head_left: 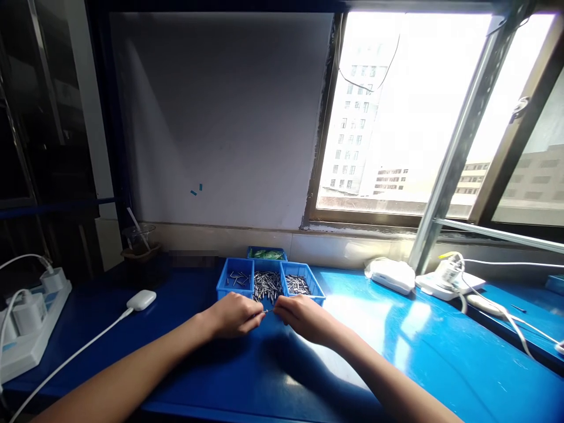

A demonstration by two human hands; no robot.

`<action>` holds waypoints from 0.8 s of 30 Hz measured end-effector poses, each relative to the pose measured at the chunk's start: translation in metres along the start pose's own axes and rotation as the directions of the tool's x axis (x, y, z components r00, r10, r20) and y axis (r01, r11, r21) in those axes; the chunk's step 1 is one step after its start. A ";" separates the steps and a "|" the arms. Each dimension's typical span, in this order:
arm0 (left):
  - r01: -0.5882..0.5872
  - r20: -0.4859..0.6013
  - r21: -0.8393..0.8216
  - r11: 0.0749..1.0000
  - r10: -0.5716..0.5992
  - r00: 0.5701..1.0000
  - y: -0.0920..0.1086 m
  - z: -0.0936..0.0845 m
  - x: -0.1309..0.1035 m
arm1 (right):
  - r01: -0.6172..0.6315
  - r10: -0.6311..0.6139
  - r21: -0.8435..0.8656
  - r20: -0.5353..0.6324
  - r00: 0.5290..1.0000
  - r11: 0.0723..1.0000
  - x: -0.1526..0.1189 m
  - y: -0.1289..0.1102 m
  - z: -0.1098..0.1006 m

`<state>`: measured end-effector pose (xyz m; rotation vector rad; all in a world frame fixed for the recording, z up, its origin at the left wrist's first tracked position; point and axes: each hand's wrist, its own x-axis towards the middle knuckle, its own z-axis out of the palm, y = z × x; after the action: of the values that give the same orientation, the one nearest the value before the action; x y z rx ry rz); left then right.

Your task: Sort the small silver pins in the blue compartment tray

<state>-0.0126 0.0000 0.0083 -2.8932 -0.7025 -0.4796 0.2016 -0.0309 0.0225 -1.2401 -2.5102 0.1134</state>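
Note:
My left hand [238, 314] and my right hand [299, 314] meet almost tip to tip in front of the blue bins. Both are closed in a pinch, with a small thin metal piece [269, 311] spanning the gap between their fingertips. Behind them, the left blue bin [224, 291] holds a few thin dark pieces [238, 278]. A dense heap of metal pieces [267, 285] fills the middle space, and the right blue bin [315, 289] contains many small pieces [298, 284]. At the back, another blue bin [249, 252] has green packets [267, 254] in it.
A white case [143, 299] on a cable lies left on the blue table [185, 382]. Power strips [33, 341] with plugs stand far left and right. A white package [392, 275] sits near the metal post [458, 138]. A lidded cup [141, 238] stands back left.

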 end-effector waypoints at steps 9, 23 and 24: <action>0.017 0.048 -0.019 1.000 -0.016 0.999 0.002 0.003 0.000 | 0.060 -0.066 0.134 0.036 0.997 0.989 0.000 -0.002 -0.001; -0.027 0.045 -0.023 0.999 0.028 0.999 0.000 0.002 -0.001 | 0.079 -0.080 0.019 0.040 0.996 0.997 0.000 -0.004 -0.001; -0.015 0.039 -0.016 1.000 0.015 0.999 0.000 0.001 -0.001 | 0.073 -0.073 0.011 0.045 0.996 0.997 0.000 -0.004 -0.002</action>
<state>-0.0130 0.0002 0.0068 -2.9282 -0.6849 -0.4298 0.1991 -0.0337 0.0249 -1.1534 -2.5877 0.1368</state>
